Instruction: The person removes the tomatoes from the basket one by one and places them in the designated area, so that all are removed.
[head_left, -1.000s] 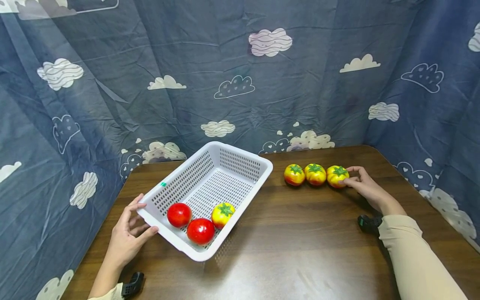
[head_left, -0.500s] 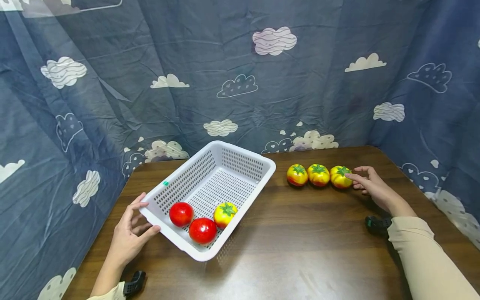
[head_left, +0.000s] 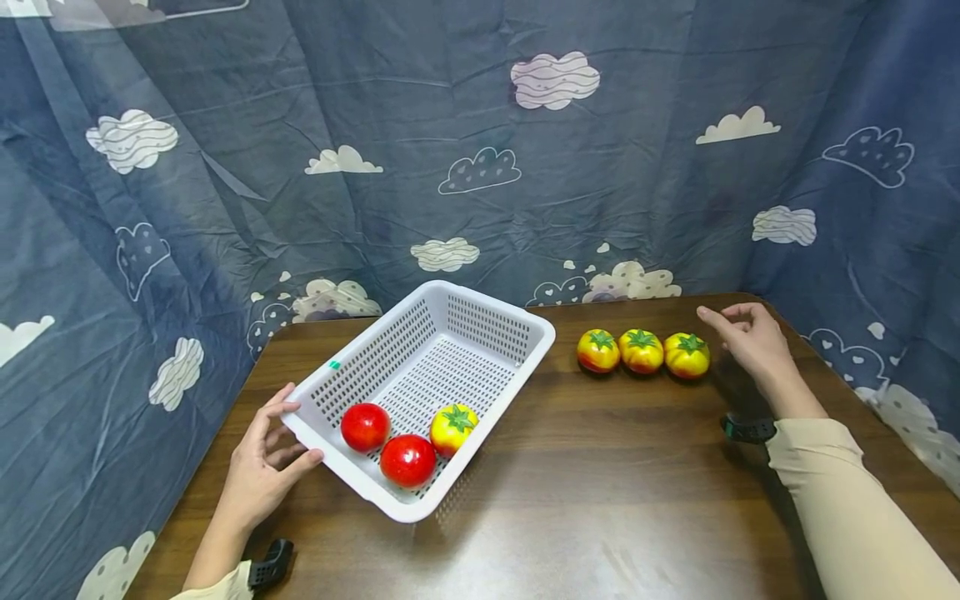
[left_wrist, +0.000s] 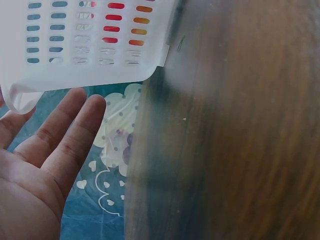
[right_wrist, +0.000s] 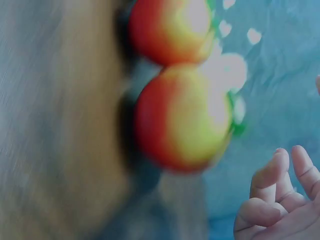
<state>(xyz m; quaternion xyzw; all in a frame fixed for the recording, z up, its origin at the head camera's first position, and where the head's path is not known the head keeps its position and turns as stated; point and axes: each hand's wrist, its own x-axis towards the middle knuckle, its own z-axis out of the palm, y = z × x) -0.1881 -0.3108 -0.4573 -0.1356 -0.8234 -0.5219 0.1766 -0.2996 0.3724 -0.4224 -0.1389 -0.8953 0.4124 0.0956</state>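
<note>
on a brown wood-grain table [head_left: 600,483] walled by blue cloud-print cloth [head_left: 480,92], the left hand [head_left: 258,471] grips the white basket [head_left: 450,367] — three fruits [head_left: 407,461] inside — while the right hand [head_left: 757,346], loosely spread and holding nothing, hovers beside three yellow-red fruits [head_left: 641,352]

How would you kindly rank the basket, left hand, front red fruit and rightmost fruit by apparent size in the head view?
Basket
Left hand
Front red fruit, perhaps only by nearness
Rightmost fruit

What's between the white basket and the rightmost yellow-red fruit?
From the white basket: bare table, then the left fruit, then the middle fruit, beside the rightmost fruit. Head view shows it.
</note>
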